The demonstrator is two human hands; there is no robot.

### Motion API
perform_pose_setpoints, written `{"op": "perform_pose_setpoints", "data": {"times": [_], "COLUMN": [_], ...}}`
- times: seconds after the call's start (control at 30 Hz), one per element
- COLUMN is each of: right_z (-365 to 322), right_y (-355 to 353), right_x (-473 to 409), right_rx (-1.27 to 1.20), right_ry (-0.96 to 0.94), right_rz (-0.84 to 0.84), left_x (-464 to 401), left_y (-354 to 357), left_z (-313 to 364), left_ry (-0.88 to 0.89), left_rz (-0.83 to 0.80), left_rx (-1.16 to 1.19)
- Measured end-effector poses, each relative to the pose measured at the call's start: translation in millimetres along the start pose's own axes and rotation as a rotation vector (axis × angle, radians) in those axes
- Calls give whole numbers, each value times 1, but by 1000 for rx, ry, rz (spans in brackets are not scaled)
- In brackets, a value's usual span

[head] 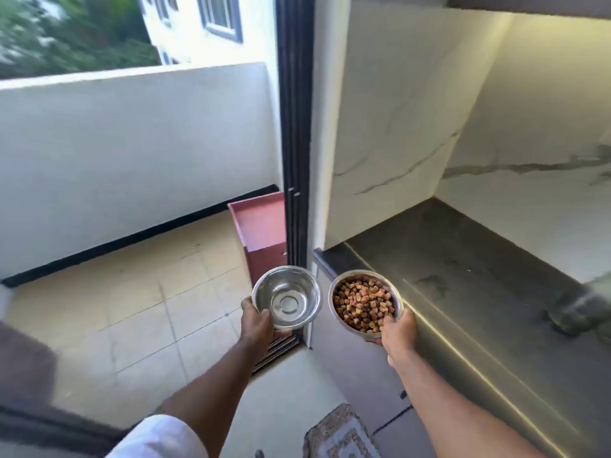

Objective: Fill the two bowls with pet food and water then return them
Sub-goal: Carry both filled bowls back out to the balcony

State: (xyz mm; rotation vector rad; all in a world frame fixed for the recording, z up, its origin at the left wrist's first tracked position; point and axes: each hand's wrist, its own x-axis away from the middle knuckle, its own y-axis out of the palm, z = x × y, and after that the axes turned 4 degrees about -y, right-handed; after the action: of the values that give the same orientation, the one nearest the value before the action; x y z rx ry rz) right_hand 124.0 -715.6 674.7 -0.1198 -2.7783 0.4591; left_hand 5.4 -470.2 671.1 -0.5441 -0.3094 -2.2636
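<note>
Two steel bowls are held out in front of me at the balcony doorway. My left hand grips the near rim of the left bowl, which looks to hold clear water over its shiny bottom. My right hand grips the near rim of the right bowl, thumb over the edge; brown and orange pet food kibble fills it. The bowls sit side by side, a small gap between them.
A black door frame stands straight ahead. Beyond it lie the tiled balcony floor, a white parapet wall and a red wooden stand. At right runs a dark stone counter with marble walls.
</note>
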Motion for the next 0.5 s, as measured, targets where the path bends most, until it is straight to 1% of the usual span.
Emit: {"op": "perform_pose_setpoints", "data": {"times": [0.17,0.3,0.5], "right_z": [-15,-15,-5], "right_y": [80,145,243], "right_x": [11,18,22], "right_rx": [7,73,111], "right_ry": [-13,-21,1], "right_rz": [-136,-223,-319], "left_x": [-28,-52,-94], "left_y": [-80,-137,-207], "left_z": [0,3,3], "left_ry": [-37,-75,-82], "left_rz": [152,252,332], "left_rx": [42,70,115]}}
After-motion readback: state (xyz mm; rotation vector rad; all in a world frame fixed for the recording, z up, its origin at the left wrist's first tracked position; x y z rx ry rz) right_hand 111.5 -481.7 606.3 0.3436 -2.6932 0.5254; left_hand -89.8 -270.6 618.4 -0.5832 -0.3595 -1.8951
